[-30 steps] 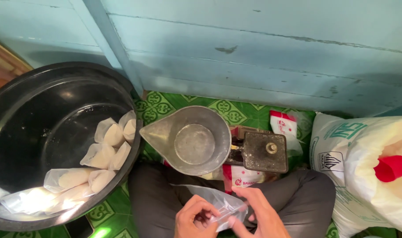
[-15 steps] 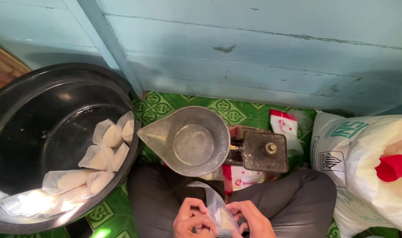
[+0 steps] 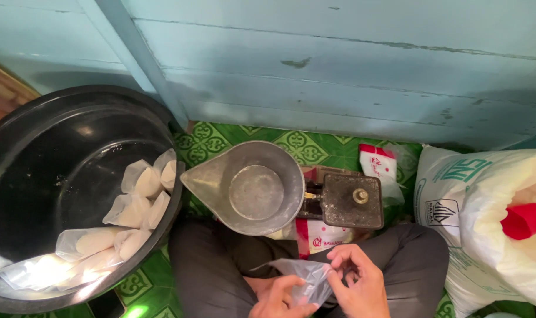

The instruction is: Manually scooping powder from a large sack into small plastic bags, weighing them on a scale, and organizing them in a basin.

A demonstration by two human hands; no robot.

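Illumination: bright, even daylight. Glare on the filled bags at lower left and the black basin rim. Soft shadows. Focus sharp; slight wide-angle bending at edges.

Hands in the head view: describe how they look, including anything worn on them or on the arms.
Both hands are bare: the left hand and the right hand show no gloves, and no rings, watch or bands can be seen. Only the hands and the start of the wrists are in view; no sleeve shows there. Nails look short and plain. The legs beneath wear dark grey trousers.
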